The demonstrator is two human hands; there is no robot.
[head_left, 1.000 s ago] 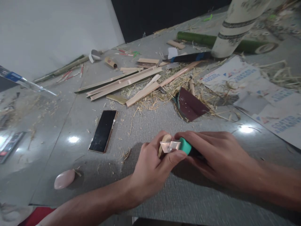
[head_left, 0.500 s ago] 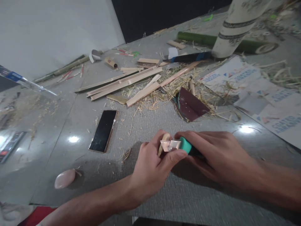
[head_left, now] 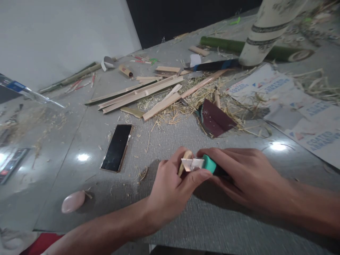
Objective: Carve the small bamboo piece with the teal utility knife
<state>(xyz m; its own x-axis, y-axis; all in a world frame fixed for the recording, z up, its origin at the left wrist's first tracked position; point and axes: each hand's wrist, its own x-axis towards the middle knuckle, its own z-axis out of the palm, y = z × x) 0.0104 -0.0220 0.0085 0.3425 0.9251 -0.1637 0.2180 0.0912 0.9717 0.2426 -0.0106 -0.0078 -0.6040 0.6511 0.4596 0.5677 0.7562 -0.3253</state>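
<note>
Bamboo piece [head_left: 185, 161] in left hand's [head_left: 170, 191] closed grip; right hand [head_left: 247, 177] clasps green-handled knife [head_left: 203, 164].

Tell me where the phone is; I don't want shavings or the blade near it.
In the head view the phone lies flat, screen dark, left of centre, apart from the left hand, with the bamboo strips beyond it.

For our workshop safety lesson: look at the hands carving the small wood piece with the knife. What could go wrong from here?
1. The left hand grips the small wood piece right beside the knife; a slip could cut the thumb.
2. The right hand seems to push the blade toward the left fingers.
3. The phone lies close by among the shavings and may get scratched.
</note>
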